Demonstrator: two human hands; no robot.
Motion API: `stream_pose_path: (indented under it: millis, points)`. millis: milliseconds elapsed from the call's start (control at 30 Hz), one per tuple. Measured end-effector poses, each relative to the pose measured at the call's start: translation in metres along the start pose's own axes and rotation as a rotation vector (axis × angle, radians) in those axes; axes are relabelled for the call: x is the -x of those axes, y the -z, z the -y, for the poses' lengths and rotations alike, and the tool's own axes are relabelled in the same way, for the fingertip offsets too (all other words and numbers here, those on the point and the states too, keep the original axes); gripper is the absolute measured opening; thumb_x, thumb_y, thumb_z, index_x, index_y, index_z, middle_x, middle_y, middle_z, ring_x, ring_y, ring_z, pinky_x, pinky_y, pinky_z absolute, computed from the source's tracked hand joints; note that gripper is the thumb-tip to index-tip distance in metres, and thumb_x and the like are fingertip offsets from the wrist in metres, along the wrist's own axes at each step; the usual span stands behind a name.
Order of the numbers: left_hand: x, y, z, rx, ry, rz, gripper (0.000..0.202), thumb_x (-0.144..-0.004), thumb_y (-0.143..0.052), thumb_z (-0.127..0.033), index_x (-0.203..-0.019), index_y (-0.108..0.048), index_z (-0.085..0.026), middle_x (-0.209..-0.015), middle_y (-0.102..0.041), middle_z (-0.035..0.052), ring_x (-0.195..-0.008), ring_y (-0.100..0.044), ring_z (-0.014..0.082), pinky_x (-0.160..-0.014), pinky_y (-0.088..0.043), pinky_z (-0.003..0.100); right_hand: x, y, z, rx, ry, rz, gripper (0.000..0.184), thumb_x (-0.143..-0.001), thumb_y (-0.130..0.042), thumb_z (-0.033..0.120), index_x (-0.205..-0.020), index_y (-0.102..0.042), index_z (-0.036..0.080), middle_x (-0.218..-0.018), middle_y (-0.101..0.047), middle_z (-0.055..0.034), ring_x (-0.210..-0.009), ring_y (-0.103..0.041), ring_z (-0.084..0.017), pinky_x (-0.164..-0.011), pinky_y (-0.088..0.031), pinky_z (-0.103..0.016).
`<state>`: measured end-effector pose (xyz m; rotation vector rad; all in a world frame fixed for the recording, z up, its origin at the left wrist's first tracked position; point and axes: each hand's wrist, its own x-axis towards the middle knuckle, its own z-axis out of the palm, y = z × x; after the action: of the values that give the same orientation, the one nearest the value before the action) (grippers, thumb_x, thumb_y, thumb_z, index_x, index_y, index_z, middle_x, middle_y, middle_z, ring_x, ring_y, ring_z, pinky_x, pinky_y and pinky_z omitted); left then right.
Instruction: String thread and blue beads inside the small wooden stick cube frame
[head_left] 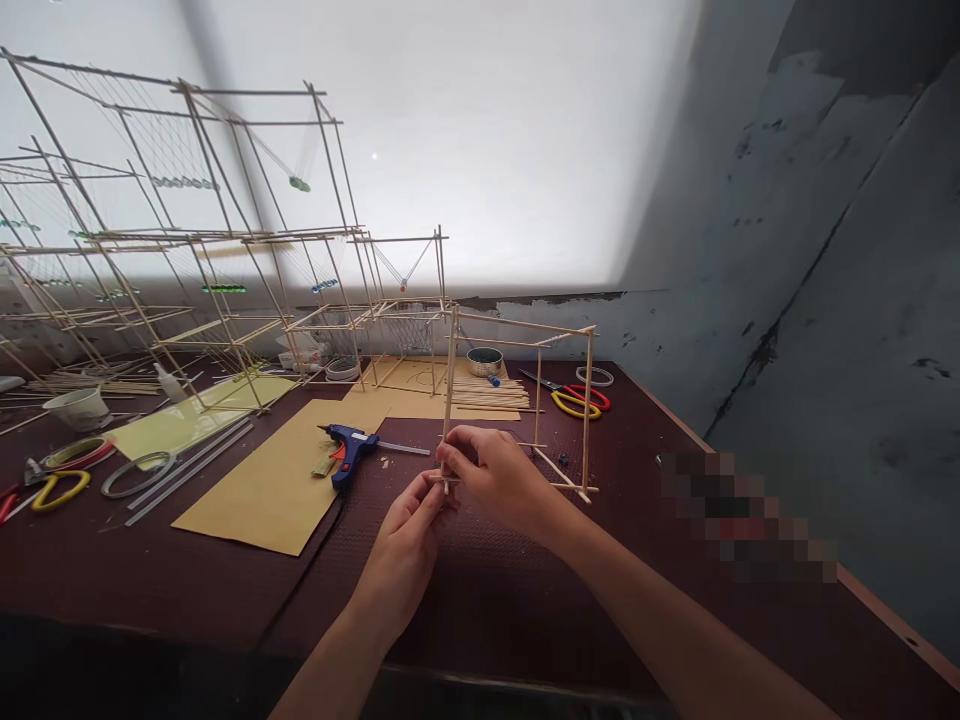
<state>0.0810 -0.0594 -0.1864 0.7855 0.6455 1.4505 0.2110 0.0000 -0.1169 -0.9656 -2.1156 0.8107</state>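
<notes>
A small box-shaped frame of thin wooden sticks (588,410) stands on the dark red table in front of me. My left hand (409,540) pinches its near left bottom corner, where sticks cross. Just above, my right hand (499,475) grips the upright stick (448,385) of that same corner with thumb and fingers. The fingers partly hide the joint. To the left of my hands lies a blue glue gun (349,455) with a clear glue stick in its back end, resting partly on a tan board (262,490).
Tall stick frames with hanging marbles (225,288) fill the left and back. Behind my hands are loose sticks (491,393), a round tin (484,361) and red-yellow scissors (577,400). Tape rolls (139,475) and a white cup (77,408) sit left. A wall borders the right.
</notes>
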Motion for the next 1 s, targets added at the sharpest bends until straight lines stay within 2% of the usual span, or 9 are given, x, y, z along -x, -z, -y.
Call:
stream_pose_path:
  millis: [233,400,533,667,767,867,1000]
  points:
    - [0.0,-0.001,0.001,0.007,-0.007,0.01,0.015,-0.094,-0.062,-0.027,-0.101,-0.07,-0.017,-0.095,-0.056,0.0045,-0.089,-0.05,0.0127,-0.083,-0.044,0.022,0.0,0.004,0.004,0.007,0.028,0.003,0.021,-0.094,-0.054,0.029,-0.078,-0.064,0.019,-0.068,-0.068,0.0029,-0.063,-0.057,-0.01,-0.059,-0.039,-0.021]
    - [-0.001,-0.002,0.001,-0.004,-0.008,0.007,0.017,-0.094,-0.061,-0.029,-0.1,-0.07,-0.017,-0.091,-0.055,0.0044,-0.085,-0.049,0.0122,-0.081,-0.045,0.022,0.002,0.007,0.006,-0.004,0.049,0.013,0.016,-0.091,-0.058,0.026,-0.081,-0.067,0.018,-0.072,-0.072,0.0015,-0.066,-0.061,-0.01,-0.06,-0.042,-0.02]
    - [0.001,-0.004,0.0,-0.018,-0.009,-0.013,0.017,-0.094,-0.061,-0.03,-0.1,-0.07,-0.017,-0.09,-0.054,0.0041,-0.085,-0.05,0.0125,-0.08,-0.045,0.021,0.005,0.01,0.007,-0.041,0.051,0.067,0.016,-0.09,-0.057,0.026,-0.083,-0.069,0.018,-0.074,-0.073,-0.0002,-0.068,-0.065,-0.012,-0.061,-0.046,-0.021]
    - [0.0,-0.004,0.0,-0.016,-0.019,0.013,0.015,-0.095,-0.061,-0.027,-0.102,-0.07,-0.018,-0.094,-0.056,0.0041,-0.084,-0.049,0.011,-0.081,-0.044,0.02,0.008,0.018,0.007,-0.076,0.086,0.165,0.016,-0.084,-0.057,0.013,-0.092,-0.07,0.018,-0.081,-0.073,-0.0003,-0.074,-0.068,-0.012,-0.066,-0.051,-0.02]
    - [-0.001,-0.005,-0.001,-0.008,-0.02,0.025,0.014,-0.095,-0.06,-0.026,-0.101,-0.07,-0.017,-0.094,-0.058,0.0041,-0.086,-0.051,0.0111,-0.084,-0.044,0.021,0.011,0.023,0.006,-0.029,0.15,0.17,0.021,-0.08,-0.059,0.008,-0.096,-0.07,0.017,-0.087,-0.073,-0.0006,-0.079,-0.068,-0.011,-0.071,-0.051,-0.019]
    - [-0.002,-0.005,-0.002,0.008,-0.009,0.02,0.014,-0.095,-0.06,-0.026,-0.101,-0.07,-0.018,-0.095,-0.06,0.0044,-0.088,-0.052,0.0119,-0.085,-0.044,0.022,0.014,0.021,0.004,0.067,0.189,0.132,0.016,-0.082,-0.064,0.012,-0.095,-0.072,0.017,-0.089,-0.071,-0.0014,-0.079,-0.066,-0.012,-0.071,-0.049,-0.021]
    - [-0.001,-0.003,-0.001,0.002,-0.005,-0.025,0.013,-0.093,-0.063,-0.026,-0.097,-0.07,-0.016,-0.09,-0.06,0.0033,-0.083,-0.052,0.0107,-0.078,-0.045,0.02,0.015,0.011,-0.002,0.237,0.233,0.091,0.014,-0.088,-0.064,0.019,-0.095,-0.075,0.021,-0.089,-0.07,-0.0015,-0.077,-0.064,-0.013,-0.07,-0.046,-0.023]
